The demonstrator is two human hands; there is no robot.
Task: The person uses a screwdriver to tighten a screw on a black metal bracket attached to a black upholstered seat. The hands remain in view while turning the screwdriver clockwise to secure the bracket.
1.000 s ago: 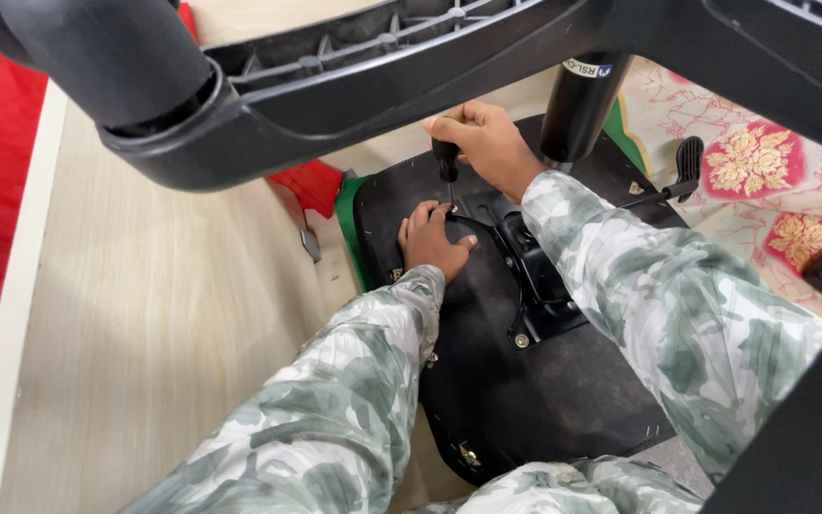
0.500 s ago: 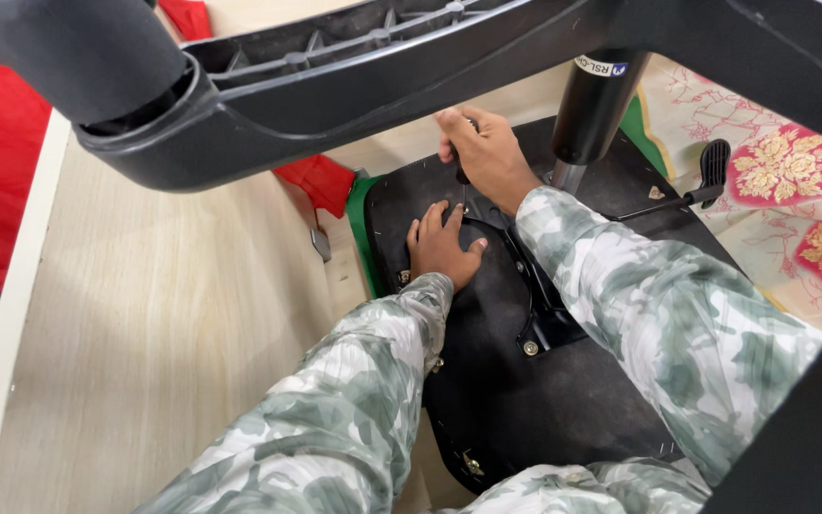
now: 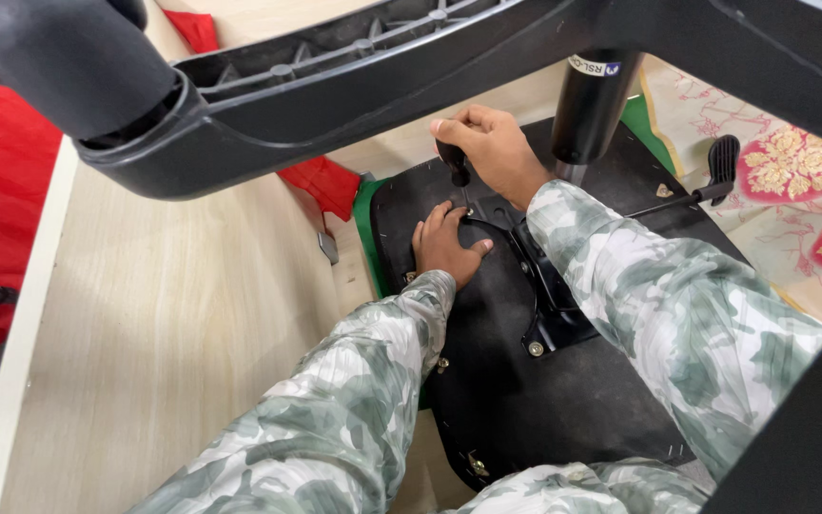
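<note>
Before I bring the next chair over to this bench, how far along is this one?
Looks done: the gas cylinder stands in the metal mechanism plate, with a bolt visible at its near corner. In hand: the right hand grips a black-handled screwdriver at the far edge; the left hand steadies the seat underside. What remains can't be told.

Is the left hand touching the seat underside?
Touching. The head view shows the left hand lying flat, palm down, on the black seat underside, with no gap under the fingers.
</note>
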